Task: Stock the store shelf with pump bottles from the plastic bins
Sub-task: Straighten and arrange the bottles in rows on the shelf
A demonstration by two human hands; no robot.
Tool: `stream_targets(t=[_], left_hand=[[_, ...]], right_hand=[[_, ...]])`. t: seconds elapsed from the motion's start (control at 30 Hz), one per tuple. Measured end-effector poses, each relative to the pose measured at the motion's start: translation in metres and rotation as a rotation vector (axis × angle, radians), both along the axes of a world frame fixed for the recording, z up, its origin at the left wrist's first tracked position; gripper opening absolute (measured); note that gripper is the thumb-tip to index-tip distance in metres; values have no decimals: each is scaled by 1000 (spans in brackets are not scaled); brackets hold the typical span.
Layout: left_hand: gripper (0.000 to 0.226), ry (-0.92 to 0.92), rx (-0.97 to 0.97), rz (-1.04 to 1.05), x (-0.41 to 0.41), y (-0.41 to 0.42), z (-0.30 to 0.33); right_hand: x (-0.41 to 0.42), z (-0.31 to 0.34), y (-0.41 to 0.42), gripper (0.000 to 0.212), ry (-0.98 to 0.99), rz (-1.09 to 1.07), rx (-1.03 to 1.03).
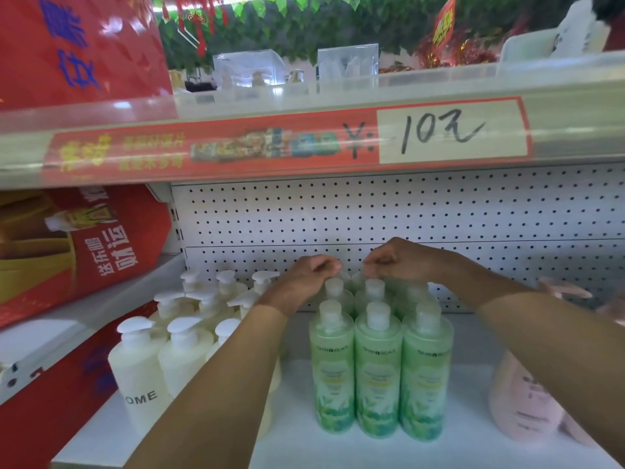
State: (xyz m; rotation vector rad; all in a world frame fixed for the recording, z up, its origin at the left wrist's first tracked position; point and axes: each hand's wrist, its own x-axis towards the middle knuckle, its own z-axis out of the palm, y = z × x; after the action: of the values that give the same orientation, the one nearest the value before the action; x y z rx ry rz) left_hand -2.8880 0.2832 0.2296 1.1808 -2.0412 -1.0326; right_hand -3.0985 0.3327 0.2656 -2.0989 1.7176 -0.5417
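Observation:
Several green bottles (378,374) with white caps stand in rows on the white shelf (466,336), three in front. Both my arms reach over them to the back row. My left hand (309,275) has its fingers curled at the cap of a back-row green bottle (343,277). My right hand (402,262) is curled the same way on the cap of the neighbouring back bottle (358,278). The two hands almost touch in front of the pegboard. The bodies of those back bottles are hidden by the rows in front.
White pump bottles (142,370) fill the shelf's left side under my left forearm. Pink pump bottles (521,401) stand at the right edge. A white pegboard wall (439,211) backs the shelf. The upper shelf's edge, with a red price strip (287,143), hangs overhead.

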Motion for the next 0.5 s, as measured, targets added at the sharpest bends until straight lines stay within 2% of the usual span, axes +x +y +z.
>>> stream_targets(t=[0.1, 0.2, 0.27, 0.3, 0.4, 0.5], left_hand=[[36, 4, 56, 18, -1, 2, 5], [60, 36, 92, 79, 0, 10, 10], [69, 70, 78, 37, 4, 18, 12], [68, 78, 80, 2, 5, 22, 12], [68, 19, 76, -10, 6, 35, 11], [62, 5, 63, 8, 4, 45, 13]], right_hand=[[1, 3, 6, 21, -52, -28, 31], [-6, 7, 14, 46, -186, -179, 27], [-16, 5, 17, 56, -221, -290, 71], [-21, 2, 18, 51, -234, -304, 98], [-26, -8, 23, 15, -231, -255, 104], [-25, -10, 25, 18, -216, -259, 51]])
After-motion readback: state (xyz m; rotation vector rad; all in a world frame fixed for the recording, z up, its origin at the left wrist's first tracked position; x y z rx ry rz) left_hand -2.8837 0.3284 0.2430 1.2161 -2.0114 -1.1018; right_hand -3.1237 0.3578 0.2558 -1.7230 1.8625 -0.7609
